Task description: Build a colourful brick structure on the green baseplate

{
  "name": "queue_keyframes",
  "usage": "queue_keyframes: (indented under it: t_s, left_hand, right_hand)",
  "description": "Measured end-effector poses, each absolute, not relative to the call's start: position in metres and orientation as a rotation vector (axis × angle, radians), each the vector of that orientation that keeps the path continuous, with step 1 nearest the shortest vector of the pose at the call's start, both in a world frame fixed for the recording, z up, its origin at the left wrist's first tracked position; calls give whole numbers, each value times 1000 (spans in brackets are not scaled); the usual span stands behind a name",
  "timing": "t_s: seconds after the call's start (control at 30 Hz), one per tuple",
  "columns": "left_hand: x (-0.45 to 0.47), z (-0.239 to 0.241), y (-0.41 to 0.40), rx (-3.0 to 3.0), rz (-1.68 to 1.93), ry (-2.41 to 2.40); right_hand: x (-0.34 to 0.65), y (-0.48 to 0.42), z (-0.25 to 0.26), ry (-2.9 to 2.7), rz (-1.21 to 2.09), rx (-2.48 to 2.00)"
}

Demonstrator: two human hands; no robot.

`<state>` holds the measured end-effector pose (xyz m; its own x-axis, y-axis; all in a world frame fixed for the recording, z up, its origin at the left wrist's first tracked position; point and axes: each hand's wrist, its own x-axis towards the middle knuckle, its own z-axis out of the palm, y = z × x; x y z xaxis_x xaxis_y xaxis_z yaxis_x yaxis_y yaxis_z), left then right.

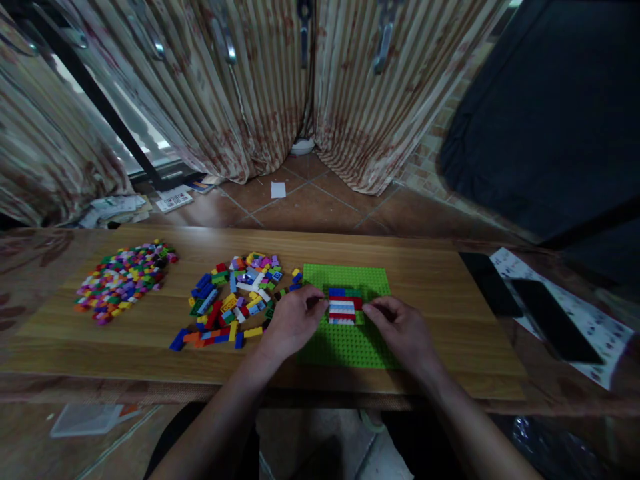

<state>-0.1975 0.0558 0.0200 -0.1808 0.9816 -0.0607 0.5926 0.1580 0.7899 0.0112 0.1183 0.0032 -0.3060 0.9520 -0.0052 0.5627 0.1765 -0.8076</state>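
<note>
A green baseplate [345,350] lies on the wooden board, bearing a small block of bricks [342,307] with blue, green, red, white and light-blue rows. My left hand [294,320] is at the block's left side, thumb and fingers pinched close to its edge; whatever lies between the fingertips is too small to make out. On the opposite side, my right hand [400,327] has its fingers curled together, thumb and fingertips beside the red brick's end. Its fingertips hide anything they may hold.
Left of the baseplate spreads a pile of mixed larger bricks [230,303]. Farther left lies a heap of small bricks [127,277]. A dark phone [555,320] rests on a printed sheet [607,333] at right, beside a black flat object [490,283]. The wooden board [440,267] carries the bricks.
</note>
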Motion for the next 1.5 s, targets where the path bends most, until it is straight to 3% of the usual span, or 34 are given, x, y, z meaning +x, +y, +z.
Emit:
queue_keyframes:
  t_s: [0.8,1.2,1.5]
  left_hand:
    - [-190,21,56,1538,789,1912]
    - [-189,19,57,1546,769,1938]
    - [-190,19,57,1572,754,1942]
  right_hand:
    - [3,134,19,-2229,981,-1538]
    - [3,147,19,-2298,1204,-1476]
    - [5,139,16,-2244,1094,-1476]
